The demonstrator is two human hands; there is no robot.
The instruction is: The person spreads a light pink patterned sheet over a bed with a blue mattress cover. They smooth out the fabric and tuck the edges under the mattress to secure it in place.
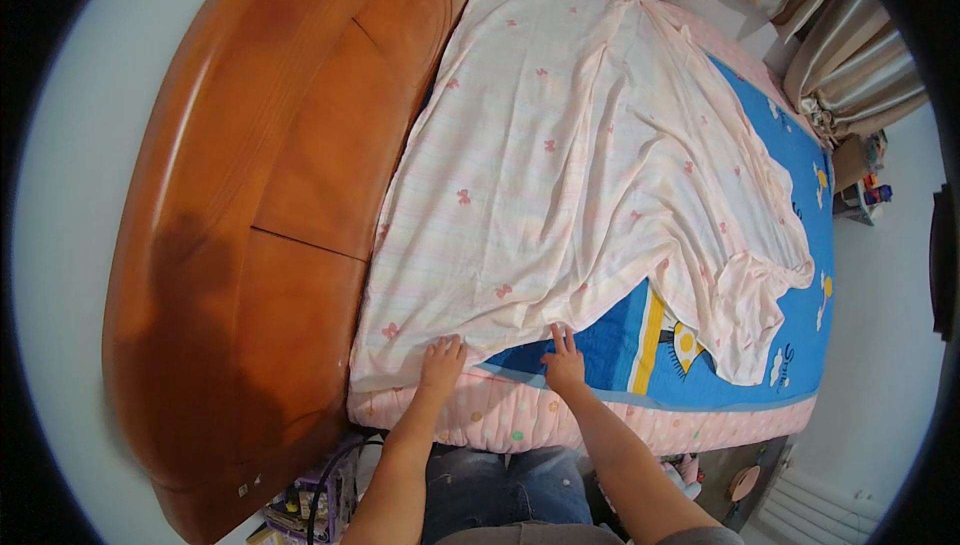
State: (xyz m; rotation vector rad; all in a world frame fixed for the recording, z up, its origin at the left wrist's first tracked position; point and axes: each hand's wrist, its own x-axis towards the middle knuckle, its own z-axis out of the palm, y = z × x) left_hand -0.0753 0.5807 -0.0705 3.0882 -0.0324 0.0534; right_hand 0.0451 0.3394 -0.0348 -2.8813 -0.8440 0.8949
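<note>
A pale pink bed sheet [517,170] with red bow prints lies spread across the bed, smoother beside the headboard and wrinkled toward the right. My left hand [444,362] rests on its near edge, fingers extended and slightly apart. My right hand [564,365] is at the same edge further right; its fingertips touch the cloth and its fingers are spread. Under the sheet shows a blue mat [600,354] with a yellow stripe and cartoon print. The sheet's near right corner [742,320] is bunched on the mat. Below is a pink dotted mattress cover [517,414].
A brown leather headboard [307,260] borders the bed on the left. Shiny beige curtains [847,50] hang at the far right. A small shelf [859,204] holds items by the wall. A purple-framed storage rack [322,496] stands near my legs, and a white radiator [817,507] is at lower right.
</note>
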